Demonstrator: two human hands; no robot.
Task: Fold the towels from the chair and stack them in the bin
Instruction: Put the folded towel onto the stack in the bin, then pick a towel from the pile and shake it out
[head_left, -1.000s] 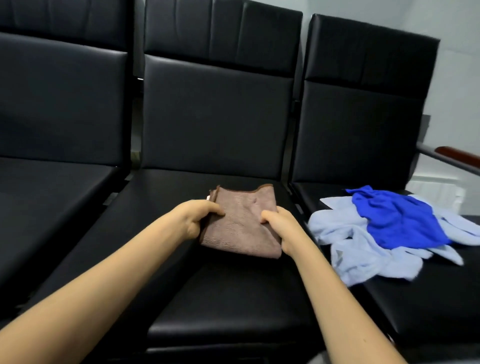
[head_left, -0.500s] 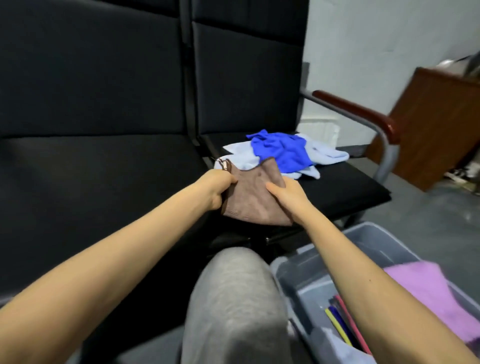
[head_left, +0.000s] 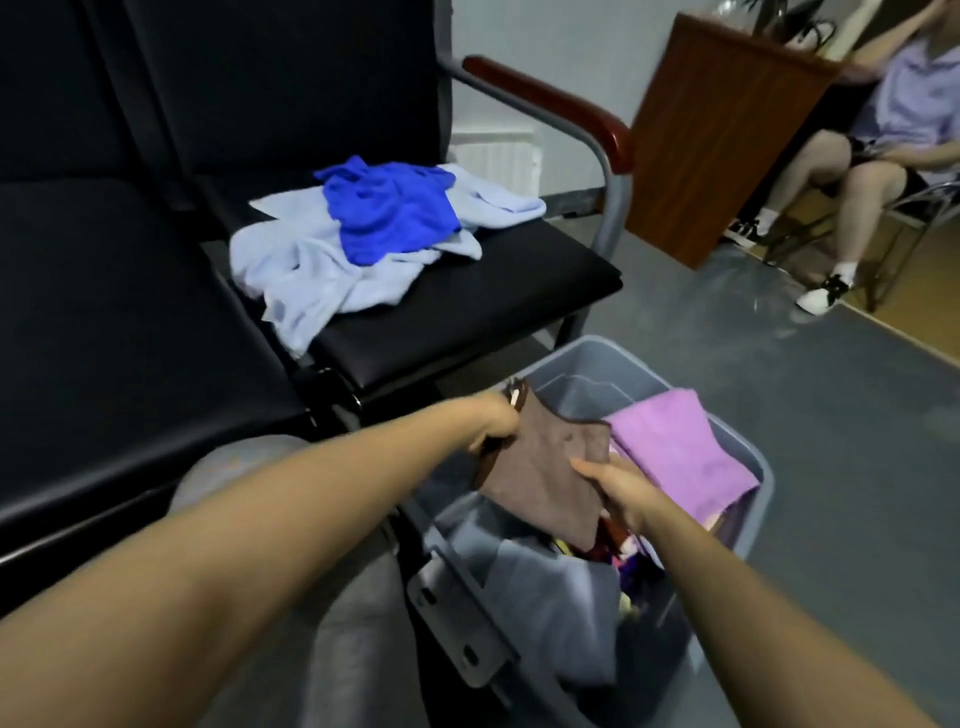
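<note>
I see the folded brown towel (head_left: 540, 467) held over the grey bin (head_left: 587, 353), just beside a purple towel (head_left: 680, 452) lying inside. Left hand (head_left: 493, 426): fingers curled round its far-left corner. Right hand (head_left: 618, 488): thumb on top, pinching the right edge. Blue towel (head_left: 384, 208) lies on pale blue towels (head_left: 306, 270) on the chair (head_left: 519, 275) seat.

both arms reach forward, left hand (head_left: 493, 423) and right hand (head_left: 618, 491) curled in grips.
</note>
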